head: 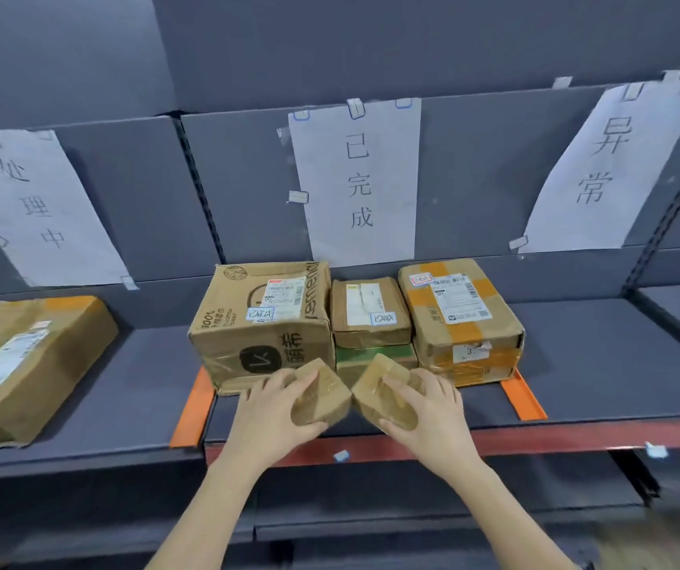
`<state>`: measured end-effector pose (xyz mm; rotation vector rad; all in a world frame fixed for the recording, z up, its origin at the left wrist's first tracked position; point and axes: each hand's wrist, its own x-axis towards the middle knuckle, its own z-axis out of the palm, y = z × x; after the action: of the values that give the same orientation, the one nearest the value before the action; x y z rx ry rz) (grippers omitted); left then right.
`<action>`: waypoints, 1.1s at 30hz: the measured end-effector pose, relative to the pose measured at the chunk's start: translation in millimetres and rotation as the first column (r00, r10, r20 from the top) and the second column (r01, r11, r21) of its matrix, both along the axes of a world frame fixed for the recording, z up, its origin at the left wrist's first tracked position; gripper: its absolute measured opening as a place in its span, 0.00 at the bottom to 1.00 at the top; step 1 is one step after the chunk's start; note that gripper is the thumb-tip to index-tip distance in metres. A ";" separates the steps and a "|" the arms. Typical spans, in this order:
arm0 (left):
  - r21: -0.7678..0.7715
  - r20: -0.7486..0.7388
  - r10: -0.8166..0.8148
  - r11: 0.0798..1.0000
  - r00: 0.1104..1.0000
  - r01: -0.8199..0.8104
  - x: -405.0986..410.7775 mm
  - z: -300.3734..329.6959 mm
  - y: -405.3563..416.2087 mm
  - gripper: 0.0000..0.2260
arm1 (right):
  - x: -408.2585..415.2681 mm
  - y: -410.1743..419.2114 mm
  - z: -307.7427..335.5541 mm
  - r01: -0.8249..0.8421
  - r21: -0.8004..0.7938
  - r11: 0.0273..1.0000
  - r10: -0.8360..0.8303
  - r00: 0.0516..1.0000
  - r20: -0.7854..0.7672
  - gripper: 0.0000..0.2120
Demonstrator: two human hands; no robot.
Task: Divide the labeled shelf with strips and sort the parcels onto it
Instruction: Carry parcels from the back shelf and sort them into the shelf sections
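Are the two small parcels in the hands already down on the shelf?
Cannot tell. Left hand and right hand each grip a small parcel tilted at the shelf front.

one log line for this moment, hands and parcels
left hand: grips small parcel | right hand: grips second small parcel | place: middle section, shelf front edge

Single head-worn wide view, facing forward and down, close to the shelf (577, 364)
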<state>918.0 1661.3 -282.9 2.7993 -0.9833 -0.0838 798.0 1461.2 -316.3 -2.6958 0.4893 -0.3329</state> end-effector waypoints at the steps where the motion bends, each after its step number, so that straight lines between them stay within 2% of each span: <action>1: 0.000 -0.036 0.000 1.000 0.999 0.000 2.0 -3.2 3.7 0.34 | 1.3 2.1 -6.2 0.007 -0.021 1.000 -0.008 0.999 -0.051 0.27; 6: -0.004 -0.064 0.015 1.000 0.998 -0.015 4.4 -7.8 18.2 0.35 | 14.5 -0.3 -27.1 0.014 -0.001 1.000 -0.014 0.966 -0.259 0.27; 11: -0.038 -0.072 0.015 0.999 0.997 -0.018 2.8 -1.7 18.1 0.34 | 30.5 0.5 -32.7 -0.059 -0.098 0.993 0.028 0.954 -0.298 0.24; 15: -0.070 -0.052 0.005 0.998 0.999 -0.008 0.1 6.4 11.8 0.34 | 35.7 0.3 -33.5 -0.104 -0.088 0.991 0.070 0.942 -0.328 0.26; 17: -0.149 -0.131 -0.014 0.989 0.991 -0.006 -1.9 11.5 6.1 0.34 | 34.1 0.0 -27.3 -0.090 0.038 0.995 0.096 0.969 -0.226 0.25; 19: -0.409 -0.401 -0.090 0.908 0.912 -0.090 -4.9 25.3 -0.5 0.31 | 31.2 2.4 -8.8 -0.040 0.302 0.952 0.047 0.999 -0.014 0.22; 21: -0.615 -0.612 -0.249 0.747 0.751 -0.253 -11.5 45.2 -8.6 0.23 | 27.1 6.6 18.9 -0.069 0.585 0.808 -0.017 0.990 0.141 0.22; 22: -0.642 -0.659 -0.297 0.702 0.691 -0.310 -13.5 54.4 -11.6 0.21 | 24.3 8.8 33.0 -0.111 0.683 0.722 -0.023 0.983 0.183 0.25; 23: -0.640 -0.683 -0.323 0.696 0.655 -0.325 -14.8 62.5 -14.2 0.20 | 21.1 10.2 46.6 -0.170 0.745 0.645 -0.005 0.974 0.227 0.29; 24: -0.628 -0.696 -0.346 0.718 0.629 -0.300 -15.3 69.0 -15.9 0.19 | 16.7 11.0 59.0 -0.239 0.758 0.607 0.041 0.962 0.271 0.33; 26: -0.593 -0.714 -0.387 0.778 0.584 -0.208 -16.1 80.2 -17.9 0.18 | 8.0 8.6 80.7 -0.368 0.671 0.643 0.193 0.926 0.323 0.38; 29: -0.564 -0.724 -0.402 0.813 0.561 -0.144 -14.2 92.6 -17.3 0.16 | 2.5 0.8 103.5 -0.462 0.525 0.715 0.341 0.886 0.315 0.34; 31: -0.577 -0.706 -0.407 0.805 0.580 -0.138 -12.6 94.9 -18.3 0.16 | 3.2 -2.0 109.4 -0.468 0.502 0.728 0.331 0.880 0.341 0.32; 33: -0.636 -0.675 -0.419 0.748 0.608 -0.191 -10.0 93.5 -20.8 0.17 | 4.4 -0.8 114.2 -0.451 0.525 0.722 0.263 0.880 0.395 0.30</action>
<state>908.0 1640.5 -189.4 1.6886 -0.7353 -0.7728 802.5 1460.5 -202.2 -1.9943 -0.0423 -0.3775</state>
